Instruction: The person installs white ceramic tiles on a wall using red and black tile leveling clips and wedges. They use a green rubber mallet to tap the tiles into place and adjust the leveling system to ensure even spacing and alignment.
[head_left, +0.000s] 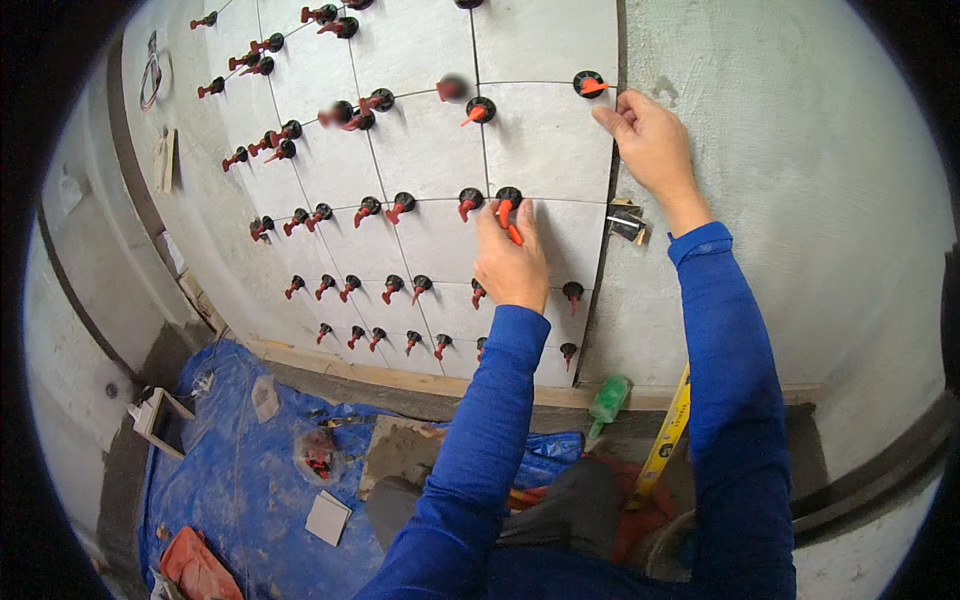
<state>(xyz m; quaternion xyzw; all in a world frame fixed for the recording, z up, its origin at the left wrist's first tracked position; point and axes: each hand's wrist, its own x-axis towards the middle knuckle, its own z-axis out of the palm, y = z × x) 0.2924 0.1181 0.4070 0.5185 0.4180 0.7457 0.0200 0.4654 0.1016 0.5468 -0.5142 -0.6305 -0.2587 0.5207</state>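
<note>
Pale square tiles (545, 135) cover part of the wall, with black-and-red tile leveling knobs along their joints. At a joint crossing, an orange-handled knob (507, 207) sits between the fingers and thumb of my left hand (512, 262), which is closed on it. Higher up, my right hand (655, 145) is by the right edge of the tiling, its fingers bent. Its index fingertip lies at the tip of another orange-handled knob (590, 85), and whatever the fingers pinch is hidden. A third orange-handled knob (479, 111) stands between the hands.
Below the wall lie a blue tarp (255, 465), a green bottle (608, 402) and a yellow spirit level (664, 440) leaning near my right arm. A bag of red pieces (317, 455) and a small white tile (328, 518) rest on the tarp. An electrical box (627, 222) sits beside the tiles.
</note>
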